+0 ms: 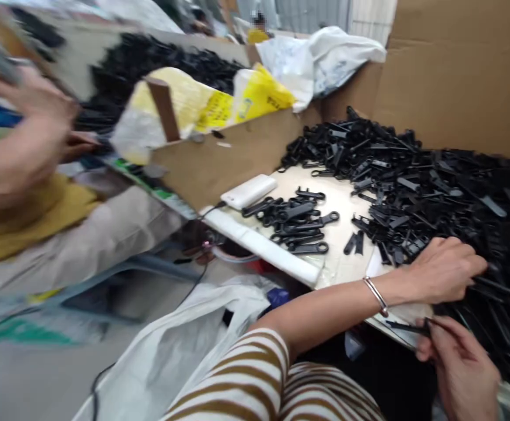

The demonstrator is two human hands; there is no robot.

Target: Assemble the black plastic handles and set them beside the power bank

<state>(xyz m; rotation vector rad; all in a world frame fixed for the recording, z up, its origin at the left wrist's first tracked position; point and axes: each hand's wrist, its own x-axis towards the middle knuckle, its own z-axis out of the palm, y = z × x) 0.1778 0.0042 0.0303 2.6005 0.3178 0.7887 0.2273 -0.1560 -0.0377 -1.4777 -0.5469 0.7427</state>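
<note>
My left hand (445,269), with a silver bracelet (375,296) at the wrist, is over the near edge of a big heap of black plastic parts (412,181). Its fingers are curled down among the parts, and the fingertips are partly hidden. Below it, near the table edge, my right hand (465,362) pinches a slim black plastic part (406,327) between thumb and fingers, its thin end pointing left. A smaller group of black ring-ended plastic handles (301,219) lies on the table to the left.
A white power bank (249,192) with a cable lies beside the small group. Cardboard walls (460,76) border the table. White bags (325,58) and a yellow-printed bag (263,93) hang over the divider. At left, a co-worker's arm (22,146) is blurred. A white sack (180,345) stands below.
</note>
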